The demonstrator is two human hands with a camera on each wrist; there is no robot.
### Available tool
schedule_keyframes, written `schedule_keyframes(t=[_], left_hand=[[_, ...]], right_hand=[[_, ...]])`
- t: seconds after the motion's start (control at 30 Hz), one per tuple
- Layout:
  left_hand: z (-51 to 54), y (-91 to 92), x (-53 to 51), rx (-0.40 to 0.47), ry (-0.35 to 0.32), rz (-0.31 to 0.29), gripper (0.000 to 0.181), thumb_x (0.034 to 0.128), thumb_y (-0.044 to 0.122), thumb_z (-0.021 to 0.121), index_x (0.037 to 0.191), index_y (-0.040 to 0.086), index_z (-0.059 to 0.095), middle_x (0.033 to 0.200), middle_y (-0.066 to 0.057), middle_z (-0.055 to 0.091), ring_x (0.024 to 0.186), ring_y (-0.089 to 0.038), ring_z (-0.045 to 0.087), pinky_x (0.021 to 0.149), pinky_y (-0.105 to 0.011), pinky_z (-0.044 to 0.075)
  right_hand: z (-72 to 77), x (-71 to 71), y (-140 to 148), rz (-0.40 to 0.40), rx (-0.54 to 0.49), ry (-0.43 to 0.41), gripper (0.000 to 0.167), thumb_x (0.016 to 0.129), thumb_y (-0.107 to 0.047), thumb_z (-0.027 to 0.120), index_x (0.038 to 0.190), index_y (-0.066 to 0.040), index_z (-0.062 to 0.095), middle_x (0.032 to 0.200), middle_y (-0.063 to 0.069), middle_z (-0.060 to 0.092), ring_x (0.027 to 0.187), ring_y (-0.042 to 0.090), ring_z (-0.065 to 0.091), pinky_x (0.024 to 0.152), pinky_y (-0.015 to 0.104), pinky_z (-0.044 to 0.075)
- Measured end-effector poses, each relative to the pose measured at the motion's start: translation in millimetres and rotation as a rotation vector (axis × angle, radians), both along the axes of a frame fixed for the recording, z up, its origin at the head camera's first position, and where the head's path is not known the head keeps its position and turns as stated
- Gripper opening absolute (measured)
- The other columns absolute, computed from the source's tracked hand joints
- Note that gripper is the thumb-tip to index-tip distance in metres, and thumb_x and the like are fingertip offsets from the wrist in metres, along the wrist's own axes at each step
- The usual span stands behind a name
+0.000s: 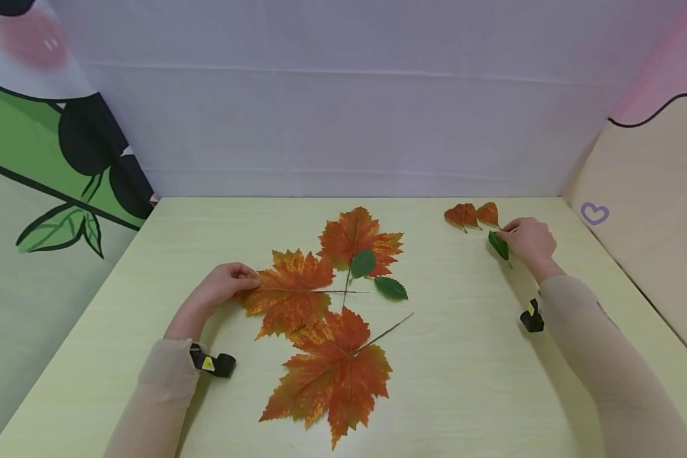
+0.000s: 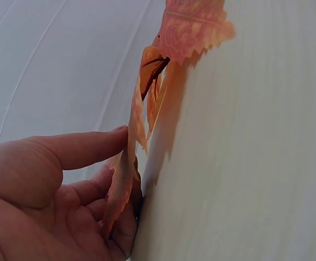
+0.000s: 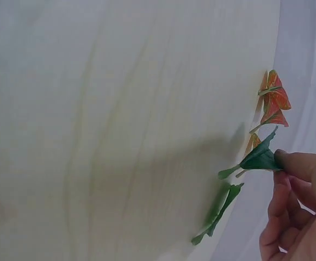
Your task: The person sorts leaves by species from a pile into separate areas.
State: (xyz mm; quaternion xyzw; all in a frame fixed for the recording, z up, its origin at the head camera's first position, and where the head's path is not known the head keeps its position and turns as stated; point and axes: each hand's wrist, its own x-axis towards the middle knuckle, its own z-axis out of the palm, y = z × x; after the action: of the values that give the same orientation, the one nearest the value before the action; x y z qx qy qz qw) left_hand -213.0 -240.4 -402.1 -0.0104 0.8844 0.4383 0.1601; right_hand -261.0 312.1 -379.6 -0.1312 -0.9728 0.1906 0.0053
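Note:
My left hand point(image 1: 220, 284) pinches the left edge of an orange maple leaf point(image 1: 291, 289); in the left wrist view, thumb point(image 2: 92, 148) and fingers lie on either side of this leaf point(image 2: 126, 176). Far to the right, my right hand point(image 1: 529, 240) pinches a small green leaf point(image 1: 497, 245) between thumb and fingertips. The right wrist view has this green leaf point(image 3: 260, 156) lifted above the table. Another green leaf point(image 3: 217, 215) lies below it there. Small orange leaves point(image 1: 464, 216) are just beyond the right hand, at the table's back.
A second maple leaf point(image 1: 352, 236) lies farther back, with a green leaf point(image 1: 363, 263) over its stem and another green leaf point(image 1: 392, 288) beside it. The largest maple leaf point(image 1: 338, 372) is nearer the front. A pale cloth wall point(image 1: 343, 127) stands behind the table point(image 1: 464, 394).

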Motion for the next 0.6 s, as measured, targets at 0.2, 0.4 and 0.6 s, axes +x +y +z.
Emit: schedule_keyframes(t=[0.2,0.4,0.6], left_hand=[[-0.5,-1.0,0.3,0.004,-0.003,-0.005,0.035,0.0871,0.022,0.061,0.109,-0.004,0.052,0.088,-0.004,0.051,0.075,-0.017,0.045,0.066,-0.027,0.040],[0.7,-0.8,1.7,0.000,0.001,-0.009,0.034,0.0877,0.021,0.060,0.109,-0.003,0.052,0.088,-0.005,0.051,0.075,-0.017,0.045,0.066,-0.028,0.040],[1.9,-0.6,1.8,-0.003,0.006,-0.009,0.033,0.0880,0.020,0.059,0.109,-0.004,0.052,0.087,-0.005,0.051,0.074,-0.017,0.045,0.066,-0.028,0.040]], right_hand=[[-3.3,-4.7,4,0.004,0.012,-0.002,0.032,0.088,-0.033,0.056,0.101,-0.004,0.063,0.101,0.021,0.059,0.085,0.038,0.053,0.057,0.040,0.041],[-10.5,-7.9,8,0.005,0.049,0.014,0.026,0.088,-0.027,0.055,0.096,-0.004,0.063,0.096,0.020,0.061,0.084,0.038,0.055,0.060,0.043,0.039],[-11.0,-9.4,5,-0.009,0.048,0.022,0.028,0.088,-0.029,0.055,0.097,-0.004,0.063,0.097,0.020,0.061,0.083,0.037,0.055,0.061,0.044,0.038]])
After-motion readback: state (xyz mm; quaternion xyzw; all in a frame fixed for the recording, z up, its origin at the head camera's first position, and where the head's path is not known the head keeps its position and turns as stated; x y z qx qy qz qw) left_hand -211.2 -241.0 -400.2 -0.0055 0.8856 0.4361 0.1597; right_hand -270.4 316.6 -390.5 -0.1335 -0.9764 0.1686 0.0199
